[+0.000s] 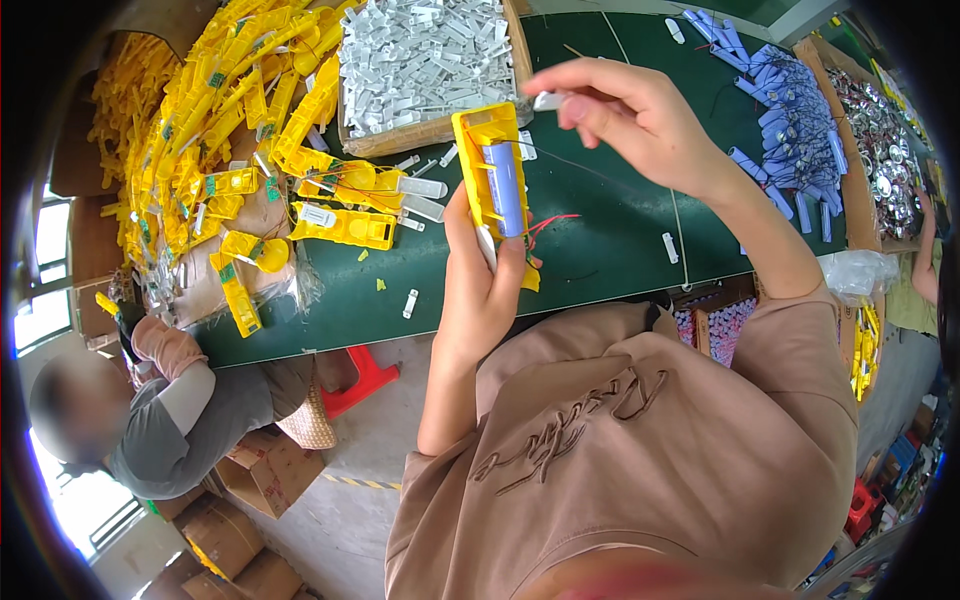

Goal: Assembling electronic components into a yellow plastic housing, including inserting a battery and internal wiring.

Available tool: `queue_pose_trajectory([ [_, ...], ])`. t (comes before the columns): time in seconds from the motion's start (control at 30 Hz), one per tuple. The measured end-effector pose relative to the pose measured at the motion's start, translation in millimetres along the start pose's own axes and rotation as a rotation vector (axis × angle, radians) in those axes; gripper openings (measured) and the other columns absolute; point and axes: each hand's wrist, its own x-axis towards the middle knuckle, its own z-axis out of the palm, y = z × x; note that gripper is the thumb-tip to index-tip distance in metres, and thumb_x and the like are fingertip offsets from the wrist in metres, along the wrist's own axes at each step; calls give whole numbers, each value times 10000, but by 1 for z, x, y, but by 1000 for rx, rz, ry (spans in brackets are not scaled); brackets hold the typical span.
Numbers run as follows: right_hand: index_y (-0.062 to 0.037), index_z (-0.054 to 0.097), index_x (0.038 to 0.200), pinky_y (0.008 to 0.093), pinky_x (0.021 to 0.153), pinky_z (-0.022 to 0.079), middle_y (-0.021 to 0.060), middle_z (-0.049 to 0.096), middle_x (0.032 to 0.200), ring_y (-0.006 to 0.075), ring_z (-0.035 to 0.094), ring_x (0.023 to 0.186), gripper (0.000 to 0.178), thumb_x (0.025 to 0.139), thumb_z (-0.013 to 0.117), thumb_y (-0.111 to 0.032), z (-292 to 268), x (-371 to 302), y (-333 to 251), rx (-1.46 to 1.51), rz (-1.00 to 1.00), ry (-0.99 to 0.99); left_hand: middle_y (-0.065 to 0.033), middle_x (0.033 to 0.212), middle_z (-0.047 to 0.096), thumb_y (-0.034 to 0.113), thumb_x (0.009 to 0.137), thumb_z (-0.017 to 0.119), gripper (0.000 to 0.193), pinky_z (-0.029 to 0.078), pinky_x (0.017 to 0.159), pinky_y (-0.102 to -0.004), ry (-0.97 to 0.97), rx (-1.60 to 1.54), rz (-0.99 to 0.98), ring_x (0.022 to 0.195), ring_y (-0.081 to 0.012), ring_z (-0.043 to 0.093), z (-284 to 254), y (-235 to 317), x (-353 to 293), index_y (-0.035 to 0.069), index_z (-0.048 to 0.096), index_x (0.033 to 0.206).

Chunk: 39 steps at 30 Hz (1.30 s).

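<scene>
The person wears a brown T-shirt (690, 460) with short sleeves (800, 340), rounded neckline (610, 541) at six o'clock, darker looping script-like stitching (570, 436) toward ten o'clock.

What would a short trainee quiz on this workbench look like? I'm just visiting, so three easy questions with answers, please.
1. Which hand holds the upright yellow casing?
2. True or false: a blue-violet cylinder sits inside that casing.
3. Fill in the colour: the open cardboard box at the far side of the green table is filled with small, ____ pieces.

Key:
1. The left hand.
2. True.
3. Whitish.
</scene>
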Motion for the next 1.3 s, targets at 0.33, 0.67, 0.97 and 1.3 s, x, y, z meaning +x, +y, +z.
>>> queue_pose_trajectory([
  [0.33, -54, 472, 991, 185, 508, 308, -24, 443, 583, 44, 382, 549, 192, 848, 555, -151, 11, 21, -6, 0, 97, -143, -140, 1028, 454, -39, 826, 353, 524, 489, 669, -291, -56, 55, -67, 813, -157, 494, 1, 15, -2, 28, 145, 1302],
  [0.67, -27, 521, 797, 214, 512, 320, 0, 463, 638, 55, 391, 580, 211, 860, 539, -228, 11, 36, 16, 42, 54, -325, -147, 990, 451, -32, 799, 344, 534, 509, 625, -309, -103, -47, -42, 769, -177, 511, -3, 15, 1, 3, 153, 1298],
  [0.97, -24, 537, 807, 192, 568, 372, -17, 501, 690, 44, 442, 635, 221, 860, 516, -238, 6, 39, 27, 68, 165, -408, -130, 1014, 445, 6, 841, 354, 498, 503, 640, -287, -159, -225, -106, 795, -155, 504, -1, 9, 9, 23, 153, 1297],
  [1.3, -45, 567, 952, 225, 631, 430, -5, 559, 808, 63, 518, 750, 311, 846, 529, -335, 1, 17, 39, 605, 440, 8, -128, 1045, 437, 37, 868, 391, 534, 472, 719, -294, 57, 28, 246, 854, -168, 512, 36, -11, 80, 23, 96, 1313],
])
